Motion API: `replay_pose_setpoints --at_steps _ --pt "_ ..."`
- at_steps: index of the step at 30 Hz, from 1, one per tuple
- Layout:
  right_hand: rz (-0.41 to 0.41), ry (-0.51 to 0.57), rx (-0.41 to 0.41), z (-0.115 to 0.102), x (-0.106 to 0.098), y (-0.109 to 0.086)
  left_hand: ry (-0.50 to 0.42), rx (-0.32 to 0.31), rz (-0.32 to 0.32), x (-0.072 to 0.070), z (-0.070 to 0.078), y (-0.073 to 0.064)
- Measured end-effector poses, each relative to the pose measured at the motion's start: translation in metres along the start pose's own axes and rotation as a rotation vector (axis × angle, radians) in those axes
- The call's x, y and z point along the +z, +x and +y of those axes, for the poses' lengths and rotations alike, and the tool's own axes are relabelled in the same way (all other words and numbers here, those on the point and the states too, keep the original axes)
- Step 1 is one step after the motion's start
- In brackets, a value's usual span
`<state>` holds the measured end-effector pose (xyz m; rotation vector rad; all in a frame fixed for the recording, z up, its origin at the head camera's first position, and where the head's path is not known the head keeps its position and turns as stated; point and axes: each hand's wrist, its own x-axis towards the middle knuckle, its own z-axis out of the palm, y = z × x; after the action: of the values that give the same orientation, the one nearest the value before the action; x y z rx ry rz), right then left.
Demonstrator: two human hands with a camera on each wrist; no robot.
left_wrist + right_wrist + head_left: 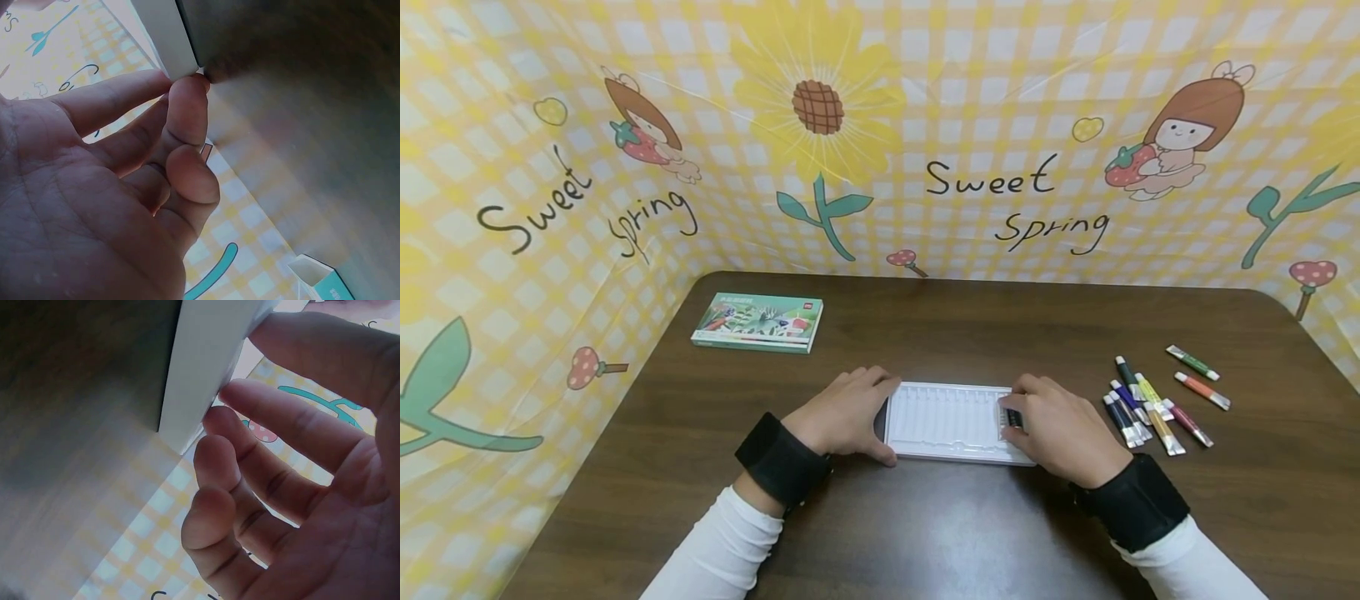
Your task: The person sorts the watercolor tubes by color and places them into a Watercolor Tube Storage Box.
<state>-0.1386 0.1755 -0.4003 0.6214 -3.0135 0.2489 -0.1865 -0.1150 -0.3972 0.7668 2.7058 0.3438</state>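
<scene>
Two white sleeves with black wrist straps reach in from the near edge of the dark wooden worktop [925,525]. Between them lies a white plastic tray [943,421] with ribbed slots, flat on the worktop and just beyond the wrists.

The left hand [846,412] sits at the tray's left end, fingers [187,112] curled against its short edge and the thumb along the near corner. The left wrist view shows a fingertip pressed to the tray's white corner, the other fingers bent loosely behind it, so this hand grips the tray's end.

The right hand [1060,429] covers the tray's right end. Its fingers [219,462] lie bent over the rim, and the right wrist view shows two fingertips touching the tray's white side wall with the thumb above the edge. A dark paint tube [1013,417] shows in the slot at that end, half hidden under the fingers; whether they pinch it cannot be told.

Just to the right of that hand, a loose cluster of paint tubes [1142,404] lies on the worktop, with two more tubes [1198,377] a little apart beyond them.

Farther back on the left lies a flat green box [757,322], well apart from the tray. A yellow checked backdrop [985,183] printed with a sunflower and "Sweet Spring" stands behind and wraps the sides.
</scene>
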Motion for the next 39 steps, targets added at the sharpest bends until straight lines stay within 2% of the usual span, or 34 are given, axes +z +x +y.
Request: replay_pose_setpoints --at_steps 14,20,31,39 --pt "0.007 0.013 0.026 -0.002 -0.003 0.0 0.004 -0.004 -0.004 0.0 0.0 0.001" --pt "-0.008 0.078 0.06 0.005 -0.012 0.002 0.004 -0.01 -0.003 -0.001 0.0 0.0" --pt "0.038 0.143 0.101 0.043 -0.027 0.0 -0.009 -0.006 0.002 0.0 0.0 0.0" --pt "0.037 0.171 0.148 0.089 -0.036 -0.006 -0.003 -0.007 -0.004 0.0 0.0 0.001"
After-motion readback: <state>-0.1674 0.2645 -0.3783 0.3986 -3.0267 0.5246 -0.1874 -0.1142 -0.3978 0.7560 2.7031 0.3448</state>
